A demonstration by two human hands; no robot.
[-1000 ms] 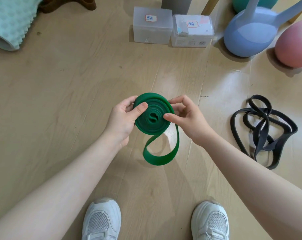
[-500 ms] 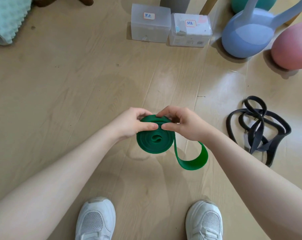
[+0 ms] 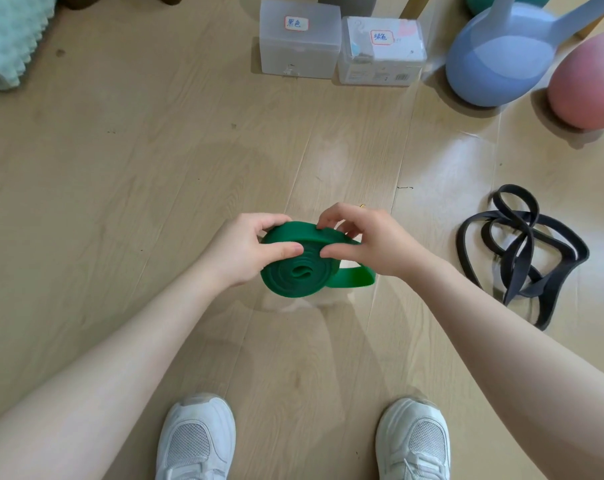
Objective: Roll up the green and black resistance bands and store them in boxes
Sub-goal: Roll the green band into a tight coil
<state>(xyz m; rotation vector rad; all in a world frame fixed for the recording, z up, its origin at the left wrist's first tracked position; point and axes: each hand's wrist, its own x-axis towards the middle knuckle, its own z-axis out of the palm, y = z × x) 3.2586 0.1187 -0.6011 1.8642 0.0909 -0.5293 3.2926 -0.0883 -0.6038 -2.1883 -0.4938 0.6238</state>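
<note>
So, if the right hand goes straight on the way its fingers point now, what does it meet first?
The right hand points leftward across the green band it pinches. Beyond the band, it would probably meet the left hand first, since their thumbs nearly touch; depth is unclear.

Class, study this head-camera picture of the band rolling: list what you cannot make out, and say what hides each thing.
- Two boxes: contents hidden by frosted walls; label writing too small to read surely.
- Green band: its loose tail runs behind the right hand; the left hand covers the coil's left rim.
- Black band: tangled, so its loops cannot be traced.
- Blue ball and pink ball: cut off by the frame edges.
</note>
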